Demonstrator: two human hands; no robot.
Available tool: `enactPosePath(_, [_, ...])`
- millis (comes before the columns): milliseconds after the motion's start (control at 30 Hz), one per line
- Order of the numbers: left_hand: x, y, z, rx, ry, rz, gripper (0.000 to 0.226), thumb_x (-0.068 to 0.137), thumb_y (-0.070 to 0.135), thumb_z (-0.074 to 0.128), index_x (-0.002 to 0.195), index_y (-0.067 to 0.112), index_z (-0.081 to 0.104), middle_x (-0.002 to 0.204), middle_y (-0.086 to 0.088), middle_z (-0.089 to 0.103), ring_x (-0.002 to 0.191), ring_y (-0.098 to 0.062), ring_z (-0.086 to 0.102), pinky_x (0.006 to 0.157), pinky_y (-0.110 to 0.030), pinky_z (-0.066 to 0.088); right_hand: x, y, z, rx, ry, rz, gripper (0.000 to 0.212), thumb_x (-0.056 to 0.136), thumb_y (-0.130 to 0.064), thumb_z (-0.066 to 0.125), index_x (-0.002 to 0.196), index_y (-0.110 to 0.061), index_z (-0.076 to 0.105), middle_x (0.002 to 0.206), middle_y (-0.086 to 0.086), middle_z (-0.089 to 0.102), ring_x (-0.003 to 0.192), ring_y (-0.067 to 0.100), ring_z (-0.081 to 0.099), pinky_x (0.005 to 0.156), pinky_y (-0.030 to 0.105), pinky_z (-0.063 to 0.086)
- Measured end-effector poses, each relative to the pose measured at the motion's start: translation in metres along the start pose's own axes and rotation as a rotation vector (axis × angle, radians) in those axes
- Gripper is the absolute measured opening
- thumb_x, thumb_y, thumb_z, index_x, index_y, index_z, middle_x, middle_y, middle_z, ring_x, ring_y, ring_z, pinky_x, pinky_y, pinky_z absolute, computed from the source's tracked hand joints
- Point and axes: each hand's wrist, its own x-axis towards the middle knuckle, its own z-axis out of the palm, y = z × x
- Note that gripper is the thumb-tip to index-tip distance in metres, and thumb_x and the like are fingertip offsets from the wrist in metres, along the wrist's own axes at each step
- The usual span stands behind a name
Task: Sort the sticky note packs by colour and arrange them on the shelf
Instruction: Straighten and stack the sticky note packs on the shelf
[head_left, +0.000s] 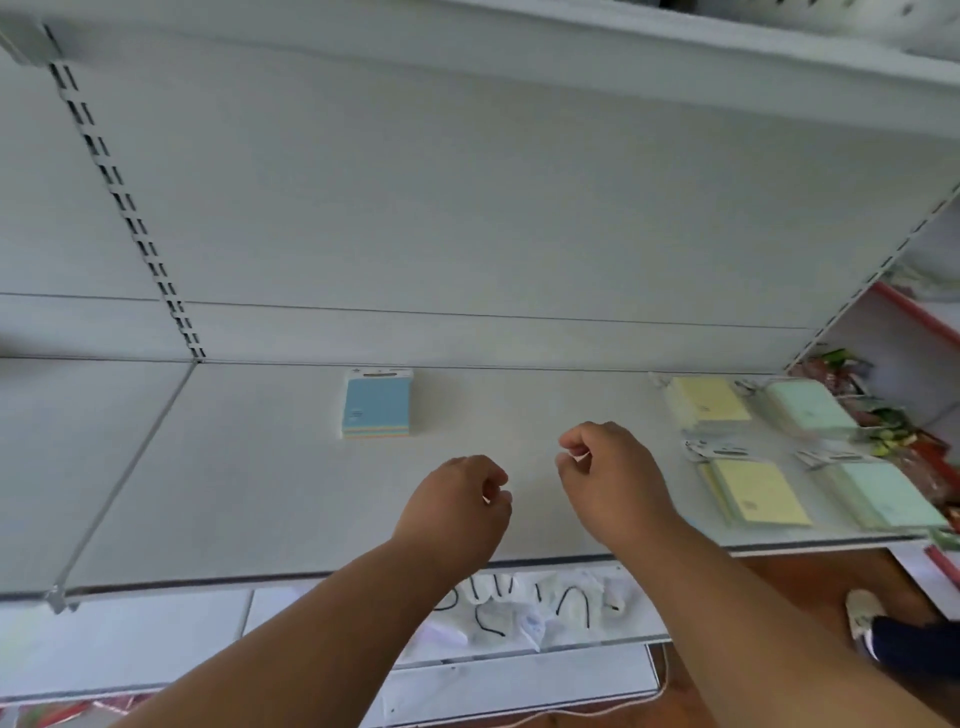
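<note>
Matt white painted metal shelf (260, 467), slotted metal upright (124, 202) at 10 o'clock, blue paper pad (376, 404) in glossy wrap, yellow pads (709, 402) and green pads (808, 408) at 3 o'clock likewise, brown wood-look floor (789, 577)

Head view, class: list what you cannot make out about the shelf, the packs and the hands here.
- Printed label on the blue pack: too small and blurred to read.
- Black writing below the shelf edge: partly hidden by both forearms.
- Green pack at front right: its corner is hidden by coloured packets beside the frame edge.
- Left hand and right hand: fingers curl inward; whether either grip holds anything small cannot be told.
- Upper shelf: cut off by the top edge.
</note>
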Motion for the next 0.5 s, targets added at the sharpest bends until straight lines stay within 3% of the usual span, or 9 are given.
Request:
enactPosePath(200, [0.008,0.054,0.056,0.025,-0.046,-0.138,0.033,0.093,0.031,0.052,0.122,0.021,0.062,0.117,0.004,0.065,0.106,-0.015,0.059,0.086,-0.022,0.043,0.002,0.075,-0.031,-0.098,-0.040,0.002,0.024,0.087,-0.019,0.060,0.111,-0.017,0.065,0.110,0.007,0.057,0.104,0.024,0.055,0.087,0.028,0.042])
enactPosePath(267, [0.011,0.066,0.069,0.069,-0.052,-0.189,0.030,0.092,0.034,0.051,0.116,0.019,0.063,0.113,0.002,0.065,0.098,-0.017,0.059,0.081,-0.023,0.044,0.003,0.091,-0.033,-0.129,-0.068,0.032,0.030,0.086,-0.024,0.061,0.115,-0.017,0.062,0.113,0.008,0.056,0.105,0.026,0.055,0.088,0.031,0.045])
enactPosePath(433, [0.012,0.089,0.098,0.145,-0.064,-0.234,0.023,0.089,0.034,0.053,0.098,0.014,0.060,0.102,-0.006,0.063,0.091,-0.024,0.062,0.072,-0.028,0.048,0.000,0.105,-0.024,-0.025,-0.207,0.138,0.036,0.090,-0.035,0.057,0.122,-0.017,0.051,0.118,0.007,0.054,0.104,0.026,0.057,0.076,0.027,0.041])
enactPosePath(500, [0.013,0.093,0.102,0.160,-0.045,-0.262,0.024,0.088,0.032,0.053,0.100,0.012,0.059,0.101,-0.006,0.062,0.091,-0.025,0.062,0.073,-0.031,0.051,0.003,0.105,-0.020,0.053,-0.219,0.177,0.033,0.091,-0.032,0.057,0.121,-0.018,0.051,0.116,0.007,0.058,0.100,0.024,0.059,0.073,0.026,0.040])
